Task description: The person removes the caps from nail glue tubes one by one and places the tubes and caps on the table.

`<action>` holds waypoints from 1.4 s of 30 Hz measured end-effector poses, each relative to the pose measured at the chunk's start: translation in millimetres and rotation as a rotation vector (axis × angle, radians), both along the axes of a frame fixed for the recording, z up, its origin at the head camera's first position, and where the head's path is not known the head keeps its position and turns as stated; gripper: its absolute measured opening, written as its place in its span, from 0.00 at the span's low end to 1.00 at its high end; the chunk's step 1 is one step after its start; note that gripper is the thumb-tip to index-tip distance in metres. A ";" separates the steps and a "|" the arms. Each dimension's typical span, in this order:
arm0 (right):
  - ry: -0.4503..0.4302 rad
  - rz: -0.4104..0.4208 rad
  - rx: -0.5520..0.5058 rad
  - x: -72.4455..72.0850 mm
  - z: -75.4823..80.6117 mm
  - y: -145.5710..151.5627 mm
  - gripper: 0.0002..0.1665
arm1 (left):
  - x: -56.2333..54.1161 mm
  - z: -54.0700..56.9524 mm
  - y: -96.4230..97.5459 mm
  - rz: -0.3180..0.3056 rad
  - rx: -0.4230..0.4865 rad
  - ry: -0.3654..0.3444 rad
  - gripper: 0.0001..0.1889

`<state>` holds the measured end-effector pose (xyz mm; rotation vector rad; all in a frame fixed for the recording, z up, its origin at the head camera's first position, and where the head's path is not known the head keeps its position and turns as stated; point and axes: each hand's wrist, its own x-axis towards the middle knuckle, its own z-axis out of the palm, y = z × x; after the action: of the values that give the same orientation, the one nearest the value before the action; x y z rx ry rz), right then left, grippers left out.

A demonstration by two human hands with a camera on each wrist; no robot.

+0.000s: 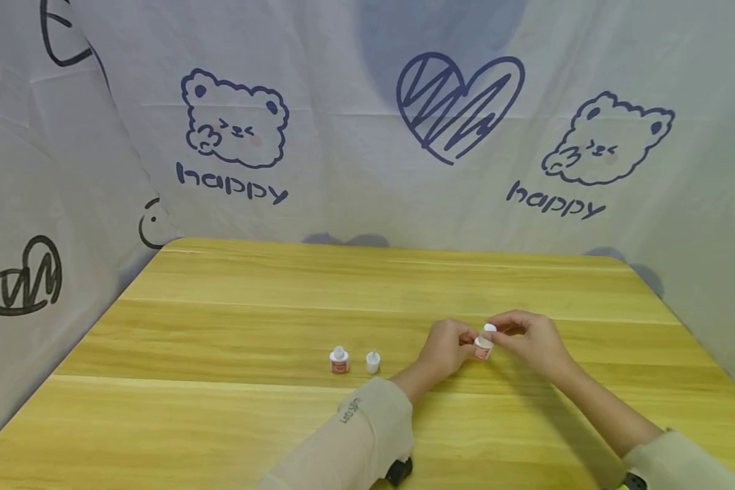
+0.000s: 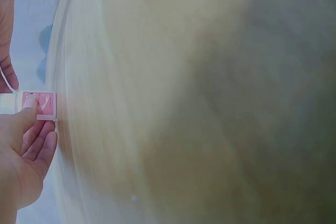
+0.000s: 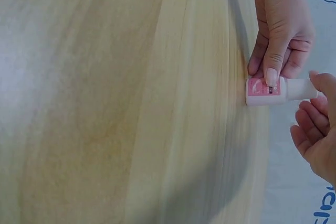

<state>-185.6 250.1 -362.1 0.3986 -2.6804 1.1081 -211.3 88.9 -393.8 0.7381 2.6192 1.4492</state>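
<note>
A small white bottle with a pink label [image 1: 482, 349] stands on the table between both hands, its white cap [image 1: 490, 329] on top. My left hand [image 1: 446, 348] pinches the bottle's body, the thumb lying across the label in the right wrist view. With thumb and fingers my right hand [image 1: 531, 340] grips the white cap. To the left, a second small bottle with a red-pink label [image 1: 339, 363] stands upright, its pale nozzle showing. Beside it is a loose white cap [image 1: 373, 363] with a thin tip pointing up.
The wooden table [image 1: 233, 347] runs back to a pale cloth [image 1: 343, 136] printed with bears, hearts and lettering. More cloth hangs at the left and right sides. Dark devices sit at both wrists, near the sleeves.
</note>
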 end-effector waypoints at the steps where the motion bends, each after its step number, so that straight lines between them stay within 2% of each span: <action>1: 0.011 -0.007 0.008 -0.5 -0.8 -0.2 0.09 | 0.0 0.1 0.1 0.001 -0.002 -0.006 0.06; 12: 0.027 -0.025 0.058 -2.2 -0.3 -1.9 0.05 | -0.6 0.6 0.4 0.004 -0.008 -0.013 0.06; 25: -0.001 0.034 0.072 -3.3 7.5 -0.2 0.07 | -1.2 0.8 -0.5 -0.006 -0.001 -0.026 0.08; 37: -0.070 0.100 0.093 -6.5 12.0 4.3 0.09 | -3.2 -0.3 -0.4 -0.008 0.016 -0.064 0.07; 42: -0.079 0.103 0.095 -7.1 12.2 3.9 0.10 | -3.2 -0.1 -0.9 -0.005 0.008 -0.061 0.07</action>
<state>-192.7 254.0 -349.9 0.5252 -2.8180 1.0476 -214.5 88.0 -393.9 0.6896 2.5659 1.4582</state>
